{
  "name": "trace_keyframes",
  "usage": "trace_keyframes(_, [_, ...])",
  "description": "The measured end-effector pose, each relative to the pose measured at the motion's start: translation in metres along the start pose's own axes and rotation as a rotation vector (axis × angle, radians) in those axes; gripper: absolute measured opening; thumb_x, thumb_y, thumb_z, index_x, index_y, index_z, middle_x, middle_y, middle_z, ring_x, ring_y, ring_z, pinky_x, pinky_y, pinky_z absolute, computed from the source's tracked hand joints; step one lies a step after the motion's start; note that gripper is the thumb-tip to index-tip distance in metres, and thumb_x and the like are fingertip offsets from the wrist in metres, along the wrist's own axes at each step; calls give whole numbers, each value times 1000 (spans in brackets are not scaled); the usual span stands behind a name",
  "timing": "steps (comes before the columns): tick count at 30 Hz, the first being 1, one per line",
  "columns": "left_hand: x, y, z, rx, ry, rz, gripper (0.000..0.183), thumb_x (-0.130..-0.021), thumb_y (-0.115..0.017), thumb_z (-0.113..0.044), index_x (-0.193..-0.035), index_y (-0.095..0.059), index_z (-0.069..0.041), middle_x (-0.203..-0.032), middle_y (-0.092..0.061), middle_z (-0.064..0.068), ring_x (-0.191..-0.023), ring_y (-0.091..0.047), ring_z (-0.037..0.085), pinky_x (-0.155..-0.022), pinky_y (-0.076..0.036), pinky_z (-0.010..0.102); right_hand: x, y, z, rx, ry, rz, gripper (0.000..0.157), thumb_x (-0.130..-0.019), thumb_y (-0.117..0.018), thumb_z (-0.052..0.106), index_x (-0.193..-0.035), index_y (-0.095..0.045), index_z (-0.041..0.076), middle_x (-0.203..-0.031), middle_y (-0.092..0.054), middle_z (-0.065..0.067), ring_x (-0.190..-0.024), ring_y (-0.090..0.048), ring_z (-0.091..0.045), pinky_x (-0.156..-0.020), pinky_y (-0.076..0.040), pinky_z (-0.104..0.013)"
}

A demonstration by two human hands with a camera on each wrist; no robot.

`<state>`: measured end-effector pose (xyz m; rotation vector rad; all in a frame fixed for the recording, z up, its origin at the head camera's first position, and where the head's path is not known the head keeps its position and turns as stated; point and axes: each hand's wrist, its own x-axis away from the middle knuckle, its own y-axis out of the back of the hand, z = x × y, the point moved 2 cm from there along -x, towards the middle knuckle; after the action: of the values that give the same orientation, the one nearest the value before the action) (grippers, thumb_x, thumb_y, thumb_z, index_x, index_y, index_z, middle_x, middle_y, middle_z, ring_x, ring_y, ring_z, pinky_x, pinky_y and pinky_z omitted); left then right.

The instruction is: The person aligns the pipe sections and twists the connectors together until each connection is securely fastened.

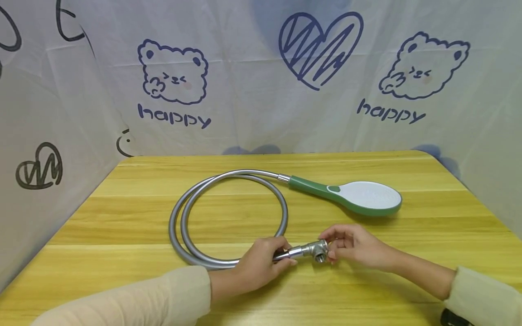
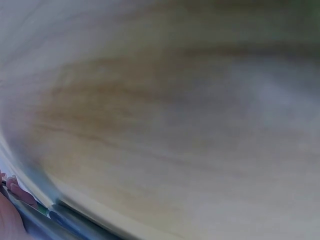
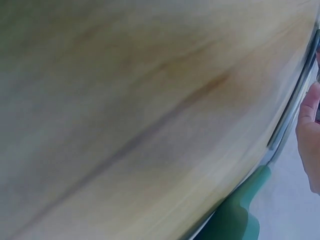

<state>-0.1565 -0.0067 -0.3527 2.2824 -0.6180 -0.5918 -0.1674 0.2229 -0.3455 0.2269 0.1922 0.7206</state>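
In the head view my left hand (image 1: 258, 265) grips a grey shower hose (image 1: 174, 217) just behind its metal end nut. At the tip of that end sits a silver T-shaped pipe fitting (image 1: 319, 251), its threaded side opening facing down and toward me. My right hand (image 1: 363, 248) pinches the fitting's far end between thumb and fingers. The hose's other end joins a green and white hand shower (image 1: 371, 197), lying face up. At the left wrist view's corner, part of the hand (image 2: 9, 220) shows by the hose; the right wrist view catches the other hand (image 3: 310, 137) at its edge.
The hose lies in loose loops on a yellow wood-grain table (image 1: 122, 203). Behind and at the sides hangs a white cloth (image 1: 244, 90) with drawn bears and hearts. A small black object (image 1: 453, 318) shows beneath the right sleeve.
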Motion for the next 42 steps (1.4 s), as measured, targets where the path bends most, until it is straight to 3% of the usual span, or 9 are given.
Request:
trace_keyframes(3, [0, 0, 0, 2, 4, 6, 13, -82, -70, -17, -86, -63, -7, -78, -66, 2, -63, -47, -2, -56, -43, 13, 0, 0, 0, 0, 5, 5, 35, -85, -56, -6, -114, -44, -23, -89, -61, -11, -76, -61, -6, -67, -53, -22])
trace_keyframes(11, [0, 1, -2, -3, -6, 8, 14, -83, -70, -18, -87, -63, -7, -76, -65, 2, -61, -46, -3, -53, -42, 12, -1, -1, -3, 63, -8, -41, 35, -82, -63, -4, -110, -48, -20, -89, -59, -24, -72, -60, -4, -62, -52, -21])
trace_keyframes(17, [0, 1, -3, 13, -1, 19, 14, -83, -70, -18, -87, -64, -7, -77, -65, 2, -62, -47, -3, -54, -43, 13, 0, -2, -1, 128, -23, -84, 34, -79, -65, -3, -107, -52, -17, -87, -60, -24, -71, -59, -4, -60, -51, -20])
trace_keyframes(26, [0, 2, -4, 24, -1, 24, 14, -83, -69, -19, -87, -64, -7, -78, -65, 2, -62, -47, -3, -54, -43, 13, 0, -2, -1, 235, -4, -147, 31, -76, -68, -5, -104, -58, -12, -94, -62, -23, -80, -59, -2, -71, -53, -22])
trace_keyframes(42, [0, 3, -3, 21, -7, 26, 14, -84, -69, -20, -86, -64, -7, -76, -64, 2, -61, -45, -3, -53, -42, 13, -1, -2, 3, 211, -6, -137, 28, -76, -66, -7, -102, -57, -13, -95, -61, -25, -80, -60, -4, -72, -53, -21])
